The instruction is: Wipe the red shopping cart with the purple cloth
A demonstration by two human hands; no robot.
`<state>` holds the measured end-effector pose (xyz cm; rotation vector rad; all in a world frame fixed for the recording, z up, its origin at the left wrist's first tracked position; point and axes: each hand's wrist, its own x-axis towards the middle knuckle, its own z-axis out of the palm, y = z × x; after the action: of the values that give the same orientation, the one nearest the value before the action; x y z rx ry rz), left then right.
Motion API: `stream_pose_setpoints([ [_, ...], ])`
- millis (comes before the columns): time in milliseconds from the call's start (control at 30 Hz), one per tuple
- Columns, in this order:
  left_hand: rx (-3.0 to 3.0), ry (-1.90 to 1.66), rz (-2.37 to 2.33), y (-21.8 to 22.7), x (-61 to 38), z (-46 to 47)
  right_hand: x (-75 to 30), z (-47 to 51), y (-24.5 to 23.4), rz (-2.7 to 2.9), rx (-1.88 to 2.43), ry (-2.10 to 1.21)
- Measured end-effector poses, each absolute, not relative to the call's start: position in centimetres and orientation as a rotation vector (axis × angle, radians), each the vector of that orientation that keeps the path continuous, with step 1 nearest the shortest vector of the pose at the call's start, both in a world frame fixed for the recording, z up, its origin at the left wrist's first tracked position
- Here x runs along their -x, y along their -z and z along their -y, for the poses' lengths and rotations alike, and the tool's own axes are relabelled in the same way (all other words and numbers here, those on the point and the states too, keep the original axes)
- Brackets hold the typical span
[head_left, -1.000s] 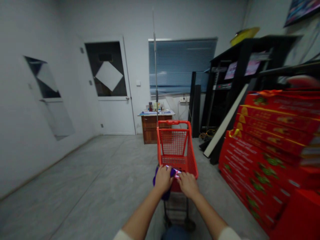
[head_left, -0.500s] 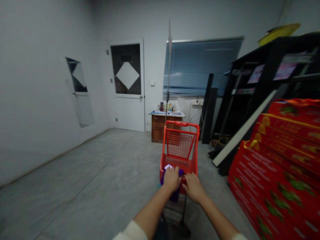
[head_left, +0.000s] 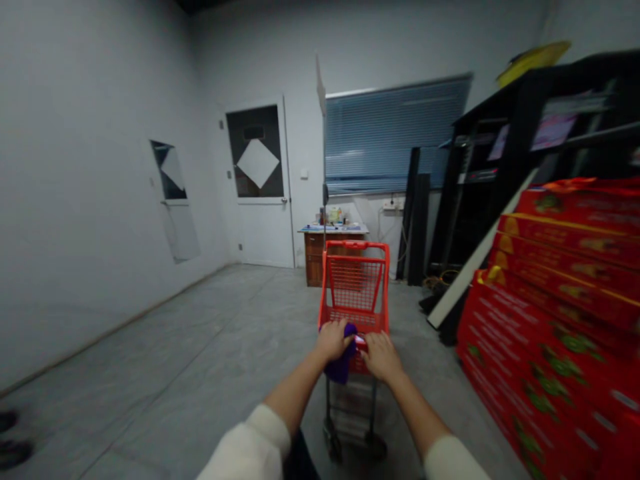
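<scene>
A small red shopping cart point(head_left: 356, 283) stands in front of me on the grey floor, with a thin pole rising from its front. My left hand point(head_left: 332, 339) is closed on the cart's handle and on a purple cloth point(head_left: 343, 363) that hangs below it. My right hand point(head_left: 381, 353) grips the same handle just to the right. A small pink and white thing shows between the two hands.
Stacked red boxes point(head_left: 560, 293) line the right side, with black shelving point(head_left: 520, 153) behind them and a white board leaning against it. A wooden desk point(head_left: 330, 253) stands at the far wall under a blue blind. A white door point(head_left: 260, 187) is left of it. Dark shoes point(head_left: 10, 440) lie at the lower left.
The view has swung left then settled, and the cart has rolled a little further into the room. Both hands stay on the handle. Dark shoes have come into view at the lower left.
</scene>
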<state>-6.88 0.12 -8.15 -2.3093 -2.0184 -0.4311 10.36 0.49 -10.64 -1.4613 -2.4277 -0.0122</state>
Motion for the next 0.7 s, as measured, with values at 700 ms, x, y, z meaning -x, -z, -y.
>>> stream_pose_setpoints([
  [700, 2.154, 0.4, 2.108, 8.0, 10.4, -0.1, -7.4, 0.7, 11.3, 2.409, 1.445, -0.001],
])
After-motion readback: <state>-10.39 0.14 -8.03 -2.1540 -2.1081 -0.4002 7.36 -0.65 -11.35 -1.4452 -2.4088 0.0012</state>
